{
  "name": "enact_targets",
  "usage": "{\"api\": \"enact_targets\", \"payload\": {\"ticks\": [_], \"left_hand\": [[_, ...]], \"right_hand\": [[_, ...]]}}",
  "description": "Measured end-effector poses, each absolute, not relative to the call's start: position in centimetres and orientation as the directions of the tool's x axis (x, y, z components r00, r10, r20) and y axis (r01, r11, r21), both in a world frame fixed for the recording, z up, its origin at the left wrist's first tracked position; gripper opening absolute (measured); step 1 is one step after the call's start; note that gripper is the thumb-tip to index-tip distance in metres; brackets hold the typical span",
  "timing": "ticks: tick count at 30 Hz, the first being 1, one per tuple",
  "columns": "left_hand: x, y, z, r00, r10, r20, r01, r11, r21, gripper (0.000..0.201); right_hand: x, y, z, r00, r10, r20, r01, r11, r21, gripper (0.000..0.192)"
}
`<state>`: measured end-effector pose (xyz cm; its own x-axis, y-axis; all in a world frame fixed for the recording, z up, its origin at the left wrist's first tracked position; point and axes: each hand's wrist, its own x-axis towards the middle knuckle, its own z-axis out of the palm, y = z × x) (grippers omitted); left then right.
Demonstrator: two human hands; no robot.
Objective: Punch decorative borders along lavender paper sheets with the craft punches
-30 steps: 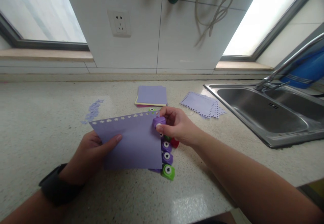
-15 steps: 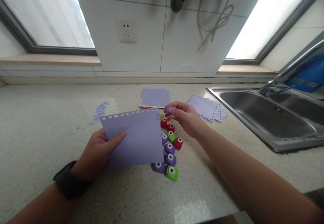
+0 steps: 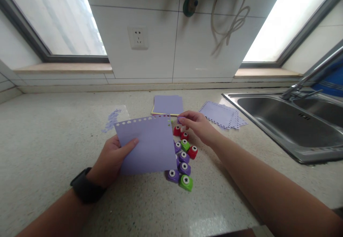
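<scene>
My right hand (image 3: 197, 125) has been drawing away from the sheet's corner and down toward the counter (image 3: 53, 151), carrying the small purple punch (image 3: 180, 120) pinched in its fingertips; my left hand (image 3: 114, 158) is gripping the purple sheet (image 3: 147, 146) by its lower left, thumb on top, tilting it up; its far edge is already showing a row of cut shapes. I am, I judge, between cuts, setting this punch beside the red, green and purple punches (image 3: 183, 156); the next move is calling for choosing one and lining it on an uncut edge.
</scene>
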<state>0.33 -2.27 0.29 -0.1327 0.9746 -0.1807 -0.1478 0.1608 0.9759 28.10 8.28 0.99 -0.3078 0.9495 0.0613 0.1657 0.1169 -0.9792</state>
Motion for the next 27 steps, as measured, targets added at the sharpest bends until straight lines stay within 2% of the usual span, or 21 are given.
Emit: {"api": "enact_targets", "payload": {"ticks": [3, 9, 15, 23, 27], "left_hand": [[0.35, -2.21, 0.16, -0.136, 0.973, -0.188, -0.164, 0.165, 0.973, 0.052], [0.32, -2.20, 0.08, -0.134, 0.969, -0.208, -0.188, 0.181, 0.965, 0.053], [0.11, -2.15, -0.15, -0.128, 0.973, -0.190, -0.190, 0.164, 0.968, 0.052], [0.34, -2.00, 0.10, -0.140, 0.972, -0.191, -0.199, 0.161, 0.967, 0.052], [0.35, -2.16, 0.17, -0.147, 0.969, -0.199, -0.205, 0.166, 0.964, 0.050]], "right_hand": [[28.01, 8.13, 1.11, -0.291, 0.957, 0.018, 0.294, 0.107, -0.950, 0.031], [28.03, 8.27, 0.67, -0.313, 0.947, -0.075, 0.367, 0.048, -0.929, 0.034], [28.01, 8.48, 0.58, -0.242, 0.969, -0.050, 0.421, 0.059, -0.905, 0.040], [28.20, 8.93, 0.36, -0.180, 0.982, 0.051, 0.645, 0.157, -0.748, 0.033], [28.25, 8.94, 0.34, -0.234, 0.967, 0.104, 0.700, 0.242, -0.672, 0.031]]}}
